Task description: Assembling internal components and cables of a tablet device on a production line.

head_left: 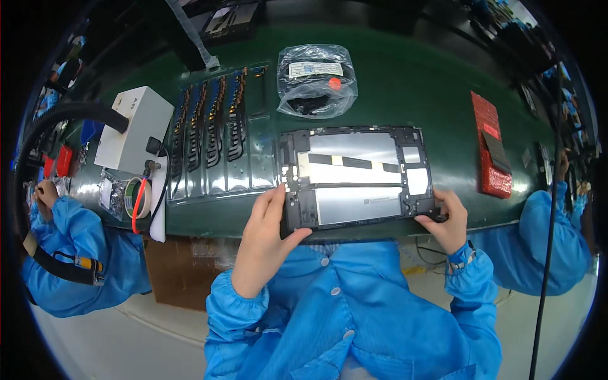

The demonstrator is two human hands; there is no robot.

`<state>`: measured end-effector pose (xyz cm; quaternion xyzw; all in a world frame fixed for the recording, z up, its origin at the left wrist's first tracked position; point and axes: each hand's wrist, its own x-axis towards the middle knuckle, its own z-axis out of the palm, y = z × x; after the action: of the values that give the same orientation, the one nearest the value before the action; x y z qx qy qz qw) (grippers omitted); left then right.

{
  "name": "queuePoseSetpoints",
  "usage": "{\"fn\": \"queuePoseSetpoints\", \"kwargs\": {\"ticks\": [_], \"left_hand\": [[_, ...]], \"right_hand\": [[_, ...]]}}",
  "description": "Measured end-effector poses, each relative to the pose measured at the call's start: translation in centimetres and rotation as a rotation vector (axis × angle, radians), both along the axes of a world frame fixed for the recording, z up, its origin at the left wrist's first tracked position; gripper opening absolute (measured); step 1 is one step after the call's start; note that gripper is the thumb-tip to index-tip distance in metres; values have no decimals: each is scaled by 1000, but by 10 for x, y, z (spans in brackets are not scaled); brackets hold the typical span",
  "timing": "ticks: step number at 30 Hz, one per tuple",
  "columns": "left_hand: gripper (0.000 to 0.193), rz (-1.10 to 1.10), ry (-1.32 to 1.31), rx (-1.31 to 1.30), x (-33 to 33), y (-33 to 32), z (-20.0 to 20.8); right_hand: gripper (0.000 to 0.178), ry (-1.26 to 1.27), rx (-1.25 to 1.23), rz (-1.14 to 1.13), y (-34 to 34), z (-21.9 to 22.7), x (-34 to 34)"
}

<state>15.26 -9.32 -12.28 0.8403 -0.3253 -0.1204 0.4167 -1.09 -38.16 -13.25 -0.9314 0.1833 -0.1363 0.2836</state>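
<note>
A black tablet-like device frame (361, 201) with a silvery metal inside lies at the near edge of the green table, its inner face up. Dark strips and small pale pieces run across the metal. My left hand (266, 231) grips its left end, thumb along the near edge and fingers at the side. At the right end my right hand (448, 223) holds the near corner between thumb and fingers. Just beyond the frame sits a clear plastic bag (316, 82) with black contents, a white label and a round red sticker.
Left of the frame, a clear tray (258, 136) carries rows of dark flex-like parts. Farther left stand a white box (134, 126), a black flexible hose (69, 113) and a tape roll (140, 199). A red bubble-wrap sleeve (486, 145) lies right. Co-workers in blue sit on both sides.
</note>
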Motion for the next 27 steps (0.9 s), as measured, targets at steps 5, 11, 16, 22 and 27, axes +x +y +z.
{"fn": "queuePoseSetpoints", "kwargs": {"ticks": [5, 11, 16, 22, 27], "left_hand": [[61, 50, -204, 69, -3, 0, 1], [41, -9, -494, 132, 25, -11, 43], [17, -111, -833, 125, 115, -55, 29], [21, -131, -864, 240, 132, -69, -9], [28, -161, -636, 282, 133, -67, -6]], "right_hand": [[51, 110, 3, -13, 2, 16, 9], [22, -250, 38, 156, -5, 56, 42], [25, -272, 579, 456, 33, 70, 152], [21, -137, 665, 409, 41, 14, 225], [19, -382, 204, 476, 40, -1, 230]]}}
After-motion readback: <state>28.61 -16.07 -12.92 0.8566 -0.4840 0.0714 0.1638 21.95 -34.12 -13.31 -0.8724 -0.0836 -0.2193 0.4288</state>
